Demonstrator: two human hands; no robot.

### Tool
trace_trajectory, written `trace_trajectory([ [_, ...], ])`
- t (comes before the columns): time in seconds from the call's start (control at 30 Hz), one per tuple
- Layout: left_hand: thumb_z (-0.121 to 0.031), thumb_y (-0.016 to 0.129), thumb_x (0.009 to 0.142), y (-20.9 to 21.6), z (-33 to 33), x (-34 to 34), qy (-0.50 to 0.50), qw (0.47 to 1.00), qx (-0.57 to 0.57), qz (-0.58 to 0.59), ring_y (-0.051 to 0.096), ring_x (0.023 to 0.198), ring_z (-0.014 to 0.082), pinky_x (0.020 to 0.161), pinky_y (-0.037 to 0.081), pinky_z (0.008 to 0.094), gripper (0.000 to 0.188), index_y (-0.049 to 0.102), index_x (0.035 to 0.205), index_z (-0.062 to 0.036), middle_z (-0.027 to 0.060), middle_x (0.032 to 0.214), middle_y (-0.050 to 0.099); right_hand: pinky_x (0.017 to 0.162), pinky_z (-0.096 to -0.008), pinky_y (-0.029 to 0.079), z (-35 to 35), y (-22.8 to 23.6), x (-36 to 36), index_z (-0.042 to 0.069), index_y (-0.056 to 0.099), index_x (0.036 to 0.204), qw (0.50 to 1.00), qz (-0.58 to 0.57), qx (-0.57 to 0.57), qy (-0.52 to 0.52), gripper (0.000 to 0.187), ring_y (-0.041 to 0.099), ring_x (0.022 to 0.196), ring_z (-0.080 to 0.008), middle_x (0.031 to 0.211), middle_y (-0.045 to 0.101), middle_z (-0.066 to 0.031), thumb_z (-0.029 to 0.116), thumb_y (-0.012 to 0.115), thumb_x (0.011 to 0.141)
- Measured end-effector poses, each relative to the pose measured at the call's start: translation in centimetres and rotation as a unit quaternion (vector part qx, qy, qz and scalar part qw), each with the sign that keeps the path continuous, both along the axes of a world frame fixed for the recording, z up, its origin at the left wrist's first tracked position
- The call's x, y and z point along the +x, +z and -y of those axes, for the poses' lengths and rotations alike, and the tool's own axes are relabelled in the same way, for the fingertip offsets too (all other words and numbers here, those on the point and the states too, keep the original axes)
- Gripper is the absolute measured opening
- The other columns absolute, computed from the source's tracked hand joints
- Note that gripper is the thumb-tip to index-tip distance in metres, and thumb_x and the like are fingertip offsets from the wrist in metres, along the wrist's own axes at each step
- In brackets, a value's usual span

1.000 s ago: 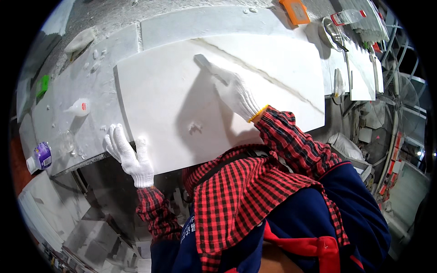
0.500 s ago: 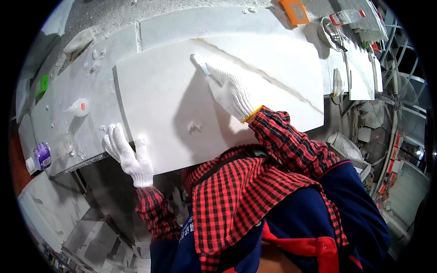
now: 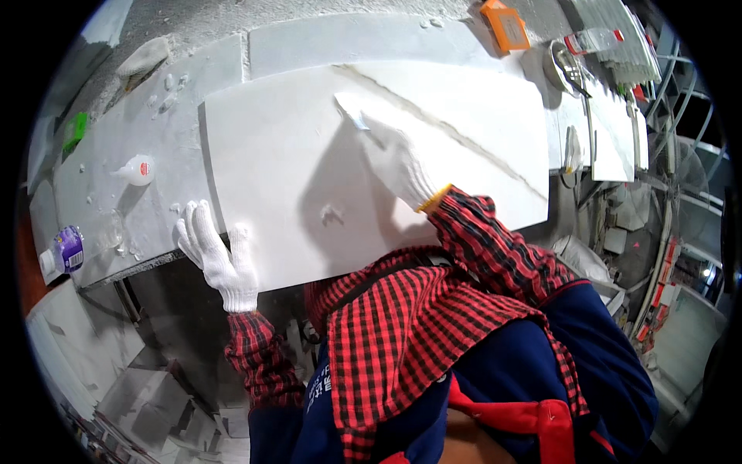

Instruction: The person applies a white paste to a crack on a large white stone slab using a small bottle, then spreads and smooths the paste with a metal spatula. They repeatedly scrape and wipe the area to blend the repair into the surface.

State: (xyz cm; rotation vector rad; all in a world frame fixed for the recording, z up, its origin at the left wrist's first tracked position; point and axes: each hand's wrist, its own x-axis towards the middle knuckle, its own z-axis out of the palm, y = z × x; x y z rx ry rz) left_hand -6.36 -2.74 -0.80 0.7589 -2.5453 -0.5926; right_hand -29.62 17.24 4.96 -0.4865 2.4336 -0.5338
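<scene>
A large white slab (image 3: 278,131) with a grey-brown vein lies flat on the worktop. My right hand (image 3: 398,162), in a white knit glove with a yellow cuff, is closed round a thin pale flat piece (image 3: 350,108) on the slab's far half. The glove hides most of that piece, so I cannot tell its kind. My left hand (image 3: 220,255), in a white glove too, rests at the slab's near left corner with fingers apart and holds nothing. A small whitish smear (image 3: 332,213) marks the slab between my hands.
Left on the dusty worktop (image 3: 174,139) are a white squeeze bottle (image 3: 137,170), a purple-labelled bottle (image 3: 68,249), a green object (image 3: 74,131) and a loose glove (image 3: 144,58). At the far right stand an orange box (image 3: 506,27), a metal bowl (image 3: 558,69) and a clear bottle (image 3: 593,41).
The pale piece in my right hand has tilted and shows a broader face. That hand has shifted only slightly, and my left hand stays by the corner. The whole view has shifted a little.
</scene>
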Motion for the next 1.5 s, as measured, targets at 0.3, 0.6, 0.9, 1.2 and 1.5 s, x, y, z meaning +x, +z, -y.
trace_trajectory([
  [0.3,-0.033,0.062,0.095,1.4,-0.6,-0.2,0.023,0.998,-0.065,0.0,0.023,0.146,0.0408,0.12,0.014,0.0534,0.069,0.034,0.151,-0.0036,0.018,0.155,0.035,0.063,-0.0359,0.052,1.0,-0.7,6.3,0.017,0.056,0.139,0.934,0.09,-0.327,0.115,0.043,0.065,0.065,-0.0232,0.08,0.07,-0.0149,0.02,0.058,0.096],
  [0.6,-0.032,0.065,0.093,3.2,-4.8,-2.4,0.007,0.996,-0.074,-0.038,0.025,0.144,0.0434,0.119,0.016,0.0553,0.073,0.032,0.151,-0.0035,0.0201,0.155,0.034,0.066,-0.0295,0.056,-0.4,0.9,7.4,0.017,0.061,0.135,0.933,0.135,-0.314,0.117,0.047,0.067,0.065,-0.0143,0.09,0.075,-0.0121,0.02,0.069,0.089],
  [0.9,-0.028,0.066,0.092,0.1,-2.7,2.4,0.102,0.987,-0.116,0.032,0.029,0.142,0.0441,0.117,0.019,0.0557,0.066,0.039,0.147,-0.0059,0.0196,0.151,0.039,0.062,-0.0391,0.053,-3.9,-1.4,-0.1,0.022,0.066,0.127,0.971,-0.149,-0.185,0.038,0.037,0.066,0.067,-0.0323,0.084,0.071,-0.0145,0.026,0.062,0.091],
  [1.2,-0.018,0.057,0.097,-0.2,-3.1,1.8,0.084,0.995,-0.049,-0.016,0.032,0.141,0.0374,0.118,0.025,0.049,0.052,0.043,0.144,-0.001,0.0195,0.149,0.042,0.062,-0.0452,0.051,-0.9,-1.7,-0.8,0.025,0.065,0.125,0.966,-0.208,-0.13,0.081,0.036,0.065,0.069,-0.0375,0.076,0.067,-0.0166,0.025,0.059,0.09],
  [1.5,-0.017,0.057,0.097,-0.3,-3.0,1.8,0.083,0.995,-0.036,-0.029,0.033,0.141,0.0366,0.116,0.027,0.0482,0.052,0.043,0.144,-0.0008,0.0192,0.15,0.041,0.059,-0.0473,0.05,-0.7,-2.5,-1.4,0.024,0.066,0.12,0.967,-0.203,-0.115,0.097,0.032,0.064,0.066,-0.0386,0.072,0.065,-0.0159,0.026,0.06,0.089],
])
